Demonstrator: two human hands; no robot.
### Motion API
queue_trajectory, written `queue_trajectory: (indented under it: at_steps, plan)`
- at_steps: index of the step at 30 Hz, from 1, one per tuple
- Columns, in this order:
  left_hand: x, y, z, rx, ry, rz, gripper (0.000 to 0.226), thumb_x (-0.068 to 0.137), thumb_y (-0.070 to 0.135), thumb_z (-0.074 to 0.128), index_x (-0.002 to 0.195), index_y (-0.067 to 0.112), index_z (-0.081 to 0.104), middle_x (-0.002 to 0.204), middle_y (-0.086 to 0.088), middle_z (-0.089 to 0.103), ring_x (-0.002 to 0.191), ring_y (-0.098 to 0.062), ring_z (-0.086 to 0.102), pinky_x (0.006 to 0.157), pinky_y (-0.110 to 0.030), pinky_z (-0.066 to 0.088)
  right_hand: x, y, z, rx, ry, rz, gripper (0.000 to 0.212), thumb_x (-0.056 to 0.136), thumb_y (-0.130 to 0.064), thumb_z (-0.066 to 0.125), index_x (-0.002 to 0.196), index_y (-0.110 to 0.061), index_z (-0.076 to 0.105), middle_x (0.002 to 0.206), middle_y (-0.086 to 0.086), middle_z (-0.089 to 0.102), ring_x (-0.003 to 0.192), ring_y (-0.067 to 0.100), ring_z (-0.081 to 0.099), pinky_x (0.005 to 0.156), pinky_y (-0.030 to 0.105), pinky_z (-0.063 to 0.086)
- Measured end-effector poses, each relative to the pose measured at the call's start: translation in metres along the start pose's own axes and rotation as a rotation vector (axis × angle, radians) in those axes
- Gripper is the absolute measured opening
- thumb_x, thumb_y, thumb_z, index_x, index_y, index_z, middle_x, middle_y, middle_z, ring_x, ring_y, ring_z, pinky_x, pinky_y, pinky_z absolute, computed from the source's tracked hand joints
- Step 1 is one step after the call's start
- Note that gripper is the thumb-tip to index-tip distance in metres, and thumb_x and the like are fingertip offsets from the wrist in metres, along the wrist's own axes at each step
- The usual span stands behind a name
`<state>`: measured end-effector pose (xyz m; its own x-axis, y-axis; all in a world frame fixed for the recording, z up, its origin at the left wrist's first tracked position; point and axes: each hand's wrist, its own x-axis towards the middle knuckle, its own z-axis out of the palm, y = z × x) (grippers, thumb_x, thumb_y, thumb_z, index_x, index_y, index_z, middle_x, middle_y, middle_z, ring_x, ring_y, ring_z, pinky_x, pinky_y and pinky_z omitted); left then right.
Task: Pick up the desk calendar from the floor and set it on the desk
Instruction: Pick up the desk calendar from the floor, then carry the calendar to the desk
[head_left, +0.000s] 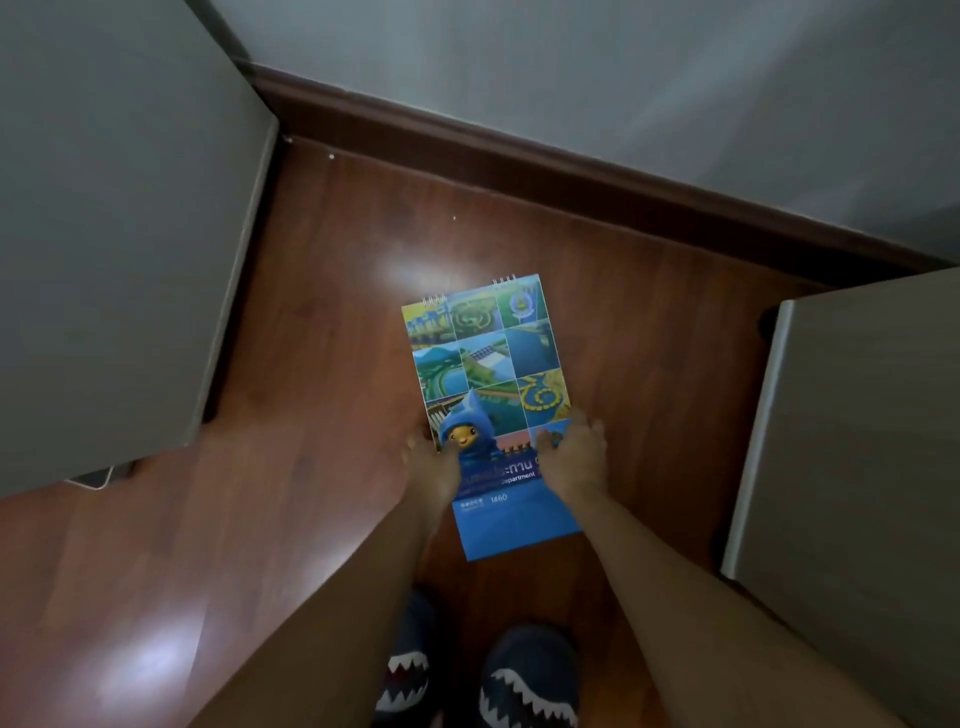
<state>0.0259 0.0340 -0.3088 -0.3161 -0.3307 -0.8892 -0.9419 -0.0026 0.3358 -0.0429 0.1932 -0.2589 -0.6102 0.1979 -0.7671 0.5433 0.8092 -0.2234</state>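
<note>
Head view looks straight down past your two bare forearms to the wooden floor (322, 332); the desk calendar (491, 374) lies flat there, cover up, its spiral binding at the far end and its plain blue strip at the near end, just beyond your feet. Your left hand (434, 467) rests at the calendar's left edge, beside the blue cartoon mascot printed on the cover; its fingers (415, 447) curl at that edge, though you cannot tell whether they have closed on it. Your right hand (574, 457) lies on the right side of the cover; its fingers (589, 428) are spread a little and press on the printed surface and the right edge, and whether they clamp the edge is not clear either. The calendar touches the floor along its whole length. A grey counter (114, 234) fills the left; another pale surface (862, 441) stands at the right; a dark skirting board (571, 171) runs along the far wall. Shark-print slippers (527, 675) show at the near edge, between your arms.
</note>
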Motion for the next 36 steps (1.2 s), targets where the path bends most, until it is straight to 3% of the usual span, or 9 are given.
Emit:
queue_trajectory:
  at_steps: [5,9,12,16,18,23,26,30,36]
  plan:
    - [-0.031,0.008,-0.005,-0.119,0.043,-0.13,0.054,0.085,0.036,0.053,0.126,0.0,0.051,0.123,-0.025,0.058,0.104,-0.036,0.061,0.092,-0.052,0.052,-0.004,0.012,-0.017,0.122,-0.12,0.159,0.058,0.088,-0.053,0.047,0.105,-0.001,0.067,0.111,0.021,0.068,0.107,0.038,0.061,0.086,0.038,0.049]
    - [-0.121,0.06,-0.018,-0.149,0.022,-0.136,0.052,0.098,0.025,0.044,0.142,0.0,0.033,0.139,-0.02,0.046,0.118,-0.032,0.052,0.097,-0.039,0.044,-0.053,0.009,-0.051,0.355,-0.149,0.171,0.059,0.091,-0.051,0.045,0.123,-0.003,0.057,0.125,0.02,0.062,0.113,0.037,0.059,0.094,0.044,0.049]
    - [-0.186,0.094,-0.038,-0.166,-0.018,-0.09,0.065,0.092,0.038,0.05,0.145,0.007,0.03,0.145,-0.011,0.042,0.129,-0.035,0.044,0.108,-0.042,0.037,-0.109,-0.002,-0.098,0.538,-0.166,0.194,0.047,0.092,-0.047,0.047,0.106,-0.004,0.061,0.109,0.023,0.067,0.095,0.038,0.067,0.085,0.049,0.055]
    - [-0.284,0.147,-0.077,-0.061,-0.057,0.042,0.038,0.094,0.024,0.051,0.125,0.001,0.051,0.103,-0.015,0.062,0.083,-0.023,0.059,0.075,-0.039,0.048,-0.182,0.005,-0.161,0.673,-0.141,0.197,0.075,0.078,-0.067,0.051,0.125,-0.009,0.053,0.127,0.019,0.06,0.108,0.037,0.063,0.093,0.053,0.052]
    - [-0.348,0.179,-0.096,-0.016,-0.082,0.106,0.03,0.093,0.021,0.052,0.116,0.002,0.056,0.105,-0.023,0.064,0.088,-0.034,0.063,0.075,-0.043,0.051,-0.229,-0.004,-0.202,0.71,-0.098,0.168,0.087,0.065,-0.081,0.047,0.115,-0.011,0.056,0.129,0.018,0.059,0.114,0.037,0.059,0.097,0.053,0.05]
    - [-0.513,0.249,-0.143,-0.02,-0.197,0.275,0.018,0.093,0.014,0.054,0.106,0.002,0.058,0.103,-0.021,0.065,0.084,-0.03,0.063,0.07,-0.036,0.051,-0.408,-0.057,-0.35,0.831,0.061,0.021,0.033,0.093,-0.041,0.048,0.084,-0.01,0.057,0.094,0.022,0.065,0.092,0.039,0.065,0.082,0.049,0.054]
    - [-0.601,0.281,-0.163,-0.017,-0.293,0.384,0.019,0.093,0.014,0.054,0.108,0.005,0.06,0.106,-0.022,0.068,0.09,-0.034,0.066,0.076,-0.042,0.053,-0.485,-0.061,-0.409,0.878,0.194,-0.075,0.03,0.095,-0.034,0.048,0.073,-0.014,0.052,0.078,0.012,0.062,0.069,0.025,0.062,0.062,0.036,0.048]
    - [-0.692,0.314,-0.179,0.06,-0.433,0.521,0.014,0.092,0.014,0.055,0.104,0.007,0.06,0.105,-0.025,0.069,0.09,-0.037,0.068,0.084,-0.054,0.054,-0.572,-0.054,-0.466,0.931,0.422,-0.154,0.032,0.093,-0.037,0.05,0.071,-0.015,0.051,0.074,0.011,0.06,0.068,0.026,0.06,0.064,0.038,0.047]
    - [-0.813,0.354,-0.16,0.194,-0.702,0.79,0.026,0.092,0.007,0.054,0.118,0.006,0.054,0.098,-0.011,0.07,0.065,-0.012,0.07,0.051,-0.022,0.053,-0.669,-0.007,-0.528,1.132,0.69,-0.311,0.016,0.095,-0.027,0.05,0.081,-0.021,0.055,0.079,0.009,0.061,0.073,0.026,0.059,0.071,0.044,0.051]
